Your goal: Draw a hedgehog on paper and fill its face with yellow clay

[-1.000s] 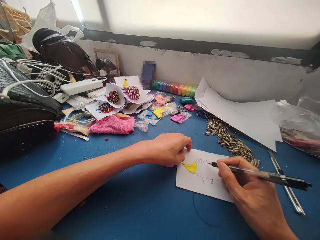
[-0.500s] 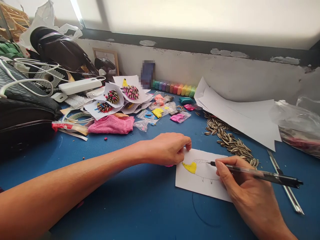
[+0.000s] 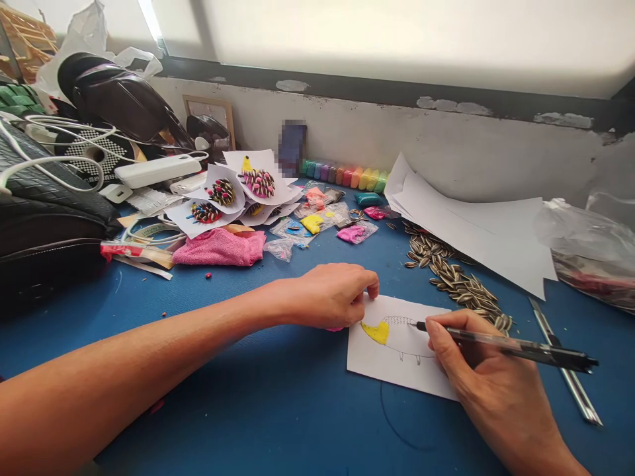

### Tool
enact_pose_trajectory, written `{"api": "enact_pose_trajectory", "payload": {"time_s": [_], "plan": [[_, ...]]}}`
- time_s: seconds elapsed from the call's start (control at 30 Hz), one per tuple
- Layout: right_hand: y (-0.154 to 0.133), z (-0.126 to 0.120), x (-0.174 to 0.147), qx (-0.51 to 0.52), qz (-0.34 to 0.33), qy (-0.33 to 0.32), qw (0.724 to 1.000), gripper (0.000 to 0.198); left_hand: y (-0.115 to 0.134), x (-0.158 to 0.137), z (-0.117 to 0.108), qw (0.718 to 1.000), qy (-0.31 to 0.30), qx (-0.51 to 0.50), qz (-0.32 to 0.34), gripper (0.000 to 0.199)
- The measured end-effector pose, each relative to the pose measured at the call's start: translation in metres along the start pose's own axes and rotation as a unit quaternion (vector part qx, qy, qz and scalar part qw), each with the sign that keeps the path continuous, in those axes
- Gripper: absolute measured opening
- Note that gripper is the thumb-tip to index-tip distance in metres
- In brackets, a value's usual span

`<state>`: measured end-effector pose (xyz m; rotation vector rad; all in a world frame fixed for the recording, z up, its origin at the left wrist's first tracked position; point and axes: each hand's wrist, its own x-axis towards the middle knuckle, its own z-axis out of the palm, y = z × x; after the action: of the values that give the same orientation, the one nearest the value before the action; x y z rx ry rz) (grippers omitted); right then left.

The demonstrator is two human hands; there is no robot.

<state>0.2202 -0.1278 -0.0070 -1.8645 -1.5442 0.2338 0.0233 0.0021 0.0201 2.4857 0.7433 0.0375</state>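
A black pen is gripped in my right hand, its tip on a white paper card. The card bears an outline of a rounded animal with short legs, a yellow clay head and rows of small pen marks along the upper back. My left hand rests at the card's upper left corner, fingers curled. A bit of pink shows beneath that hand; what its fingers hold, if anything, is hidden.
Striped sunflower seeds lie beyond the card, beside loose paper sheets. A metal cutter knife lies at right. Bagged clay, a pink cloth and finished seed pictures sit farther back; a black bag stands left.
The view has shifted very slightly. Both hands keep their places, and the pen tip stays on the drawing's upper back.
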Motion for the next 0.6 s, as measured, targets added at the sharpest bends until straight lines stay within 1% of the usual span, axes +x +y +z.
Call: {"api": "enact_pose_trajectory", "payload": {"time_s": [0.13, 0.33, 0.6], "plan": [[-0.0006, -0.0010, 0.0003, 0.006, 0.007, 0.000, 1.000, 0.024, 0.0005, 0.0011, -0.0001, 1.000, 0.000, 0.009, 0.001, 0.030], [-0.0059, -0.0072, 0.0044, -0.007, 0.041, 0.019, 0.999, 0.027, 0.0017, 0.0004, -0.0012, 1.000, -0.004, 0.002, -0.006, 0.030], [-0.0051, -0.0038, 0.0022, -0.007, 0.041, 0.010, 0.999, 0.026, 0.0013, 0.0007, -0.0004, 1.000, -0.003, -0.002, -0.004, 0.030]]}}
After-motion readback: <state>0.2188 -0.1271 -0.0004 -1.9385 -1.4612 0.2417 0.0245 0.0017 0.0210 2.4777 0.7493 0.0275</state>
